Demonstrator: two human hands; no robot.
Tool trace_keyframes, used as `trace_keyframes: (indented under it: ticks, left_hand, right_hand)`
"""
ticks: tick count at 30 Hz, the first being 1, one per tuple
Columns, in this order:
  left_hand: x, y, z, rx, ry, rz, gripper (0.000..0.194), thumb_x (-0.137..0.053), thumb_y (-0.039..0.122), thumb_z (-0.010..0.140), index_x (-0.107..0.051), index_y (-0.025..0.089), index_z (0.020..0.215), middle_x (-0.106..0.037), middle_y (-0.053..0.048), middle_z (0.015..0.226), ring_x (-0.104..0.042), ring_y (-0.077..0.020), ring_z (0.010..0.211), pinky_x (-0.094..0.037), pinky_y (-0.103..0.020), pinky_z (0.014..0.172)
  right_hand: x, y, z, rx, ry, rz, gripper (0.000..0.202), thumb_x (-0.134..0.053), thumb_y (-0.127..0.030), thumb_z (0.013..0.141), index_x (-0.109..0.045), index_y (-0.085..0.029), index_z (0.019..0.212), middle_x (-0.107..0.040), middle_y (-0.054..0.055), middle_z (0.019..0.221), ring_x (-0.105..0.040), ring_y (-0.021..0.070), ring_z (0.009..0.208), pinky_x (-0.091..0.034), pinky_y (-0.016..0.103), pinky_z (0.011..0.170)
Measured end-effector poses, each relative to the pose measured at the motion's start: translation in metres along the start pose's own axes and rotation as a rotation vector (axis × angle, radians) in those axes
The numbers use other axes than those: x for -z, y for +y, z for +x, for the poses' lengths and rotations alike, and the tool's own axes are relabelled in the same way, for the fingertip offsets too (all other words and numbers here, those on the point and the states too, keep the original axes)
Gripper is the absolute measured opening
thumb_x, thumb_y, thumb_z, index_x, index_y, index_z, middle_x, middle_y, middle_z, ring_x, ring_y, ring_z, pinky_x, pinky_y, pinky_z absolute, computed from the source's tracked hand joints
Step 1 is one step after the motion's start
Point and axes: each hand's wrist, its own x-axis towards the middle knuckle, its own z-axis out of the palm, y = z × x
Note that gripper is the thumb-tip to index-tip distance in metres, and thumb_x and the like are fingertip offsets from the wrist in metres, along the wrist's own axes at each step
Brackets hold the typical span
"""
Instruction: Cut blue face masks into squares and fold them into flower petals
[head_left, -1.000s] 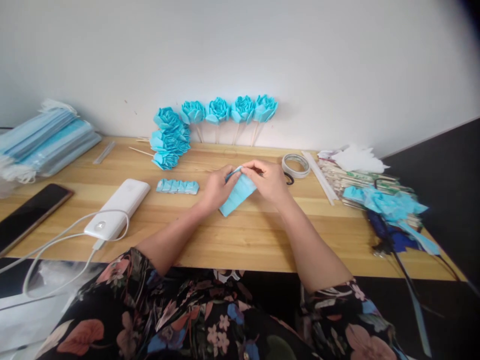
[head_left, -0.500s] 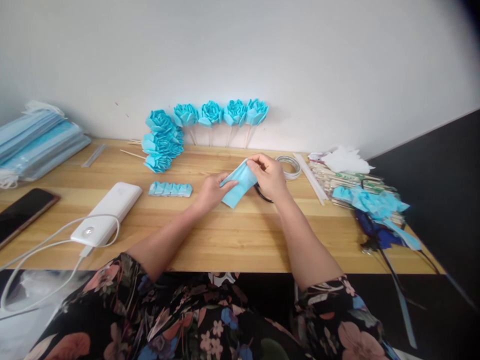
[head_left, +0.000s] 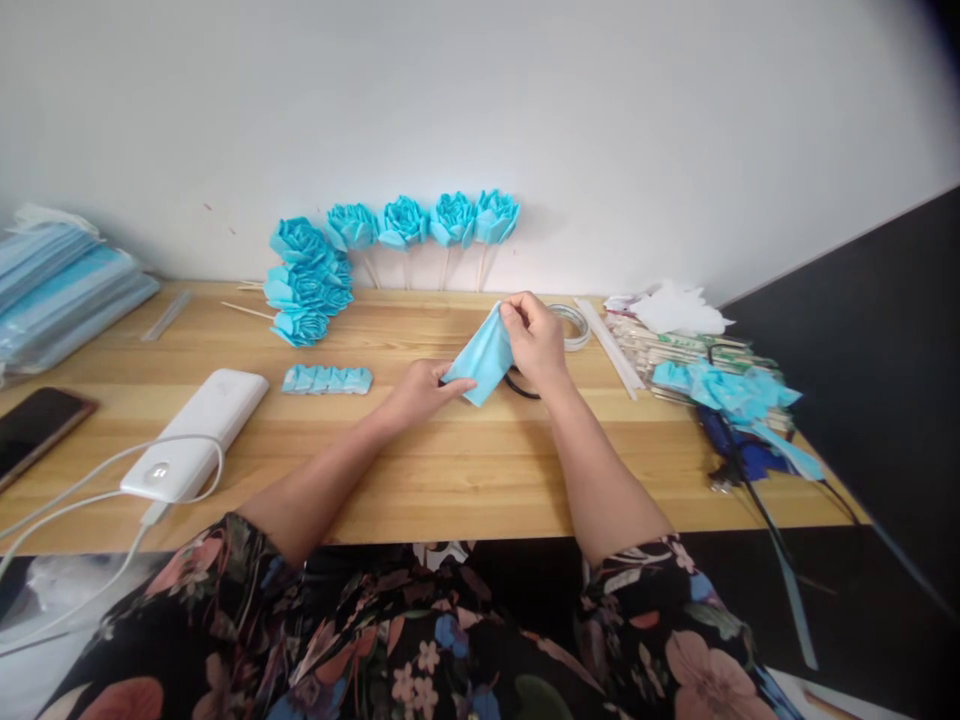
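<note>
A light blue piece of fabric (head_left: 484,358) is stretched at a slant between my two hands above the wooden table (head_left: 465,480). My left hand (head_left: 426,392) pinches its lower left side, thumb on top. The upper right corner is gripped by my right hand (head_left: 534,335), with the fingers curled. Left of my hands lies a pleated blue strip (head_left: 327,380). Behind them, several blue fabric flowers (head_left: 405,222) on sticks lean against the wall, and more flowers (head_left: 304,285) are stacked beside these. A black ring-shaped item (head_left: 519,384) is partly hidden behind my right hand.
At the left are packed masks (head_left: 67,290), a phone (head_left: 41,430) and a white power bank (head_left: 196,435) with a cable. To the right are a tape roll (head_left: 571,328), clear sticks (head_left: 609,348), a pile of wooden sticks (head_left: 660,352) and blue scraps (head_left: 735,392).
The fabric has gone from a flat folded strip to a wider, slanted shape between my hands. The camera view has shifted slightly to the right.
</note>
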Motion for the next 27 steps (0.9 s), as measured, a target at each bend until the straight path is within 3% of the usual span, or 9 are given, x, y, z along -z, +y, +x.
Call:
trace_keyframes:
  ticks: [5,15,20,22,25,27]
  left_hand:
    - [-0.001,0.001,0.000,-0.018,-0.027,-0.002,0.038,-0.066,0.049,0.076,-0.053,0.017,0.061,-0.042,0.002,0.061,-0.036,-0.0113,0.061,-0.029,-0.025,0.057]
    - [-0.001,0.003,-0.005,-0.064,-0.161,-0.065,0.037,-0.069,0.050,0.077,-0.062,0.015,0.066,-0.044,0.003,0.059,-0.038,-0.0103,0.059,-0.030,-0.023,0.055]
    - [0.010,0.003,-0.002,-0.093,-0.192,-0.065,0.039,-0.069,0.054,0.078,-0.065,0.016,0.071,-0.057,0.001,0.065,-0.050,-0.0145,0.063,-0.039,-0.025,0.058]
    - [0.019,0.004,-0.001,-0.136,-0.141,-0.065,0.046,-0.064,0.062,0.082,-0.067,0.016,0.077,-0.064,-0.003,0.074,-0.057,-0.0184,0.071,-0.044,-0.028,0.065]
    - [0.029,0.009,0.000,-0.201,0.065,-0.084,0.055,-0.045,0.065,0.093,-0.069,0.016,0.090,-0.070,-0.008,0.091,-0.062,-0.0218,0.086,-0.048,-0.032,0.081]
    - [0.032,0.012,-0.001,-0.201,0.152,-0.117,0.053,-0.047,0.063,0.093,-0.068,0.015,0.096,-0.070,-0.008,0.095,-0.062,-0.0212,0.090,-0.048,-0.032,0.084]
  right_hand:
    - [0.000,0.000,-0.001,0.031,-0.022,-0.054,0.019,-0.051,-0.033,0.094,-0.057,-0.022,0.079,-0.055,-0.003,0.065,-0.048,0.0150,0.061,-0.037,0.029,0.064]
    - [-0.001,-0.004,-0.003,0.032,-0.097,0.047,0.017,-0.055,-0.032,0.093,-0.062,-0.021,0.082,-0.058,-0.002,0.070,-0.049,0.0139,0.063,-0.039,0.027,0.064]
    - [0.003,-0.008,-0.003,0.024,-0.128,0.027,0.017,-0.055,-0.033,0.093,-0.065,-0.021,0.085,-0.058,-0.002,0.069,-0.049,0.0142,0.063,-0.038,0.027,0.062]
    - [0.004,-0.012,-0.003,0.053,-0.139,0.022,0.017,-0.055,-0.032,0.093,-0.066,-0.021,0.085,-0.059,-0.002,0.069,-0.051,0.0141,0.063,-0.039,0.027,0.062]
    - [0.002,-0.022,-0.006,0.112,-0.176,0.015,0.017,-0.055,-0.029,0.094,-0.066,-0.021,0.084,-0.062,-0.002,0.070,-0.054,0.0142,0.064,-0.040,0.027,0.064]
    - [-0.001,-0.029,-0.009,0.165,-0.219,0.000,0.018,-0.055,-0.027,0.095,-0.067,-0.021,0.084,-0.066,-0.001,0.073,-0.057,0.0149,0.067,-0.041,0.027,0.066]
